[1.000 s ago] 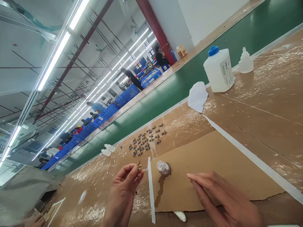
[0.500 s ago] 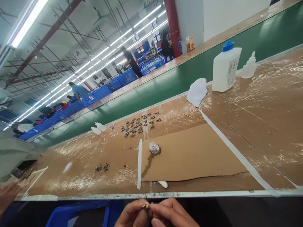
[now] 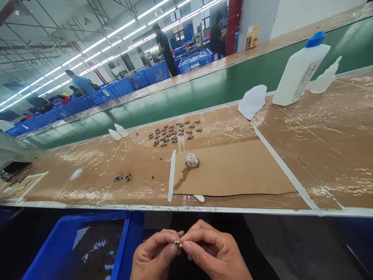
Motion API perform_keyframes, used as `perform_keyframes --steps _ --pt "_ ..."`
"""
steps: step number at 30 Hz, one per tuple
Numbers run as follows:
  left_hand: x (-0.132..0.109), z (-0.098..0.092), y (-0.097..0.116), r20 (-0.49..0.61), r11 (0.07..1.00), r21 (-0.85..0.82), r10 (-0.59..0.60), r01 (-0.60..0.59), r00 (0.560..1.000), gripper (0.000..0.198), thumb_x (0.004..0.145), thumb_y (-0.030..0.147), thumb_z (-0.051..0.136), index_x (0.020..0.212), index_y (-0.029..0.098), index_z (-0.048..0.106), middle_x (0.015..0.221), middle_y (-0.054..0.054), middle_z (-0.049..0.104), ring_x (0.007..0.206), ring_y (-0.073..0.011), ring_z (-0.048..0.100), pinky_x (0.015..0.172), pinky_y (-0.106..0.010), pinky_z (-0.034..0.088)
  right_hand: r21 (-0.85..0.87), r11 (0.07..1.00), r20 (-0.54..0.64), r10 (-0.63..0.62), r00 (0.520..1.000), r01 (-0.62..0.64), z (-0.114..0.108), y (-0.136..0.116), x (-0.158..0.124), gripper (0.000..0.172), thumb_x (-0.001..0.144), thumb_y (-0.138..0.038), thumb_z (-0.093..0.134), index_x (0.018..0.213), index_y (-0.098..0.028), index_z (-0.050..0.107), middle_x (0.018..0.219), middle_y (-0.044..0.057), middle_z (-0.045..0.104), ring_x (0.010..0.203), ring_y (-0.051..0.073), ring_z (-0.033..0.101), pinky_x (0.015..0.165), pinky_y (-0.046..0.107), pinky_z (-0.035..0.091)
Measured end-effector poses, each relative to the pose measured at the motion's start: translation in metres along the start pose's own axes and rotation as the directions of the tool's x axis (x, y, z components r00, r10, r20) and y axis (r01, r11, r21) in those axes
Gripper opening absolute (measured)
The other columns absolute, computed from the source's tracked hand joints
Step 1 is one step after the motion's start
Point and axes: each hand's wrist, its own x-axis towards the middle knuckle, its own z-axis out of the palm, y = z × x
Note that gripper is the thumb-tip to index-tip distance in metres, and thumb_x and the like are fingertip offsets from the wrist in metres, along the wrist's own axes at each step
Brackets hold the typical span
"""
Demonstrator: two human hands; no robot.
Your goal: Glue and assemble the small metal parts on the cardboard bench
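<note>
In front of the table edge, my left hand [image 3: 155,254] pinches a small gold-coloured part [image 3: 178,244] with a dark spot between thumb and forefinger. My right hand [image 3: 214,249] meets it from the other side, its thumb and forefinger closed at the part's right end. The fingertips cover most of the part, so its full shape is hidden. Beyond the hands, a clear plastic cup [image 3: 192,160] sits on a cardboard sheet [image 3: 241,171] with a dark wet streak beside it. Several small blue-and-gold pieces [image 3: 169,135] lie in rows further back, and a few more [image 3: 128,177] lie nearer left.
A large white bottle with a blue cap [image 3: 301,74] and a squeeze bottle [image 3: 325,77] stand at the back right. Two small bottles [image 3: 121,130] are at the back left. A blue bin [image 3: 124,249] is below the table edge. People work beyond the green belt [image 3: 189,91].
My view has tipped downward, so the table sits higher and more of both hands shows. Both hands still hold the small part. The other person's hand at the left edge has left view.
</note>
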Motion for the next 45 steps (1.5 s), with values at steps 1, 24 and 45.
perform_keyframes --steps 1,24,45 --pt "-0.001 -0.001 0.0 0.001 1.0 -0.001 0.0 0.0 1.0 0.018 0.045 0.02 0.086 0.055 0.018 0.072 0.059 -0.002 0.067 0.062 -0.0153 0.064 0.066 -0.023 0.053 0.0 1.0 0.012 0.005 1.0 -0.005 -0.001 -0.001 0.0 0.02 0.079 -0.038 0.065 0.078 -0.018 0.069 0.074 0.002 0.052 0.068 0.009 0.048 0.065 0.019 0.039" --pt "-0.003 0.001 0.01 -0.039 0.988 0.154 0.014 -0.008 0.999 0.019 0.043 0.022 0.086 0.055 0.016 0.073 0.063 -0.005 0.07 0.072 -0.0234 0.068 0.082 -0.031 0.052 0.055 0.989 -0.034 0.142 0.989 -0.14 0.003 -0.014 0.002 0.029 0.071 -0.038 0.067 0.065 -0.01 0.063 0.061 -0.001 0.048 0.056 0.005 0.042 0.055 0.016 0.033" --pt "-0.003 0.006 0.016 0.004 0.941 -0.096 -0.325 0.324 0.946 0.023 0.043 0.021 0.087 0.058 0.012 0.072 0.048 -0.002 0.064 0.052 -0.0117 0.061 0.063 -0.025 0.053 0.245 0.962 0.042 0.111 0.993 -0.118 0.007 -0.008 0.008 0.028 0.076 -0.04 0.069 0.072 -0.012 0.066 0.067 0.002 0.058 0.061 0.006 0.053 0.06 0.013 0.043"
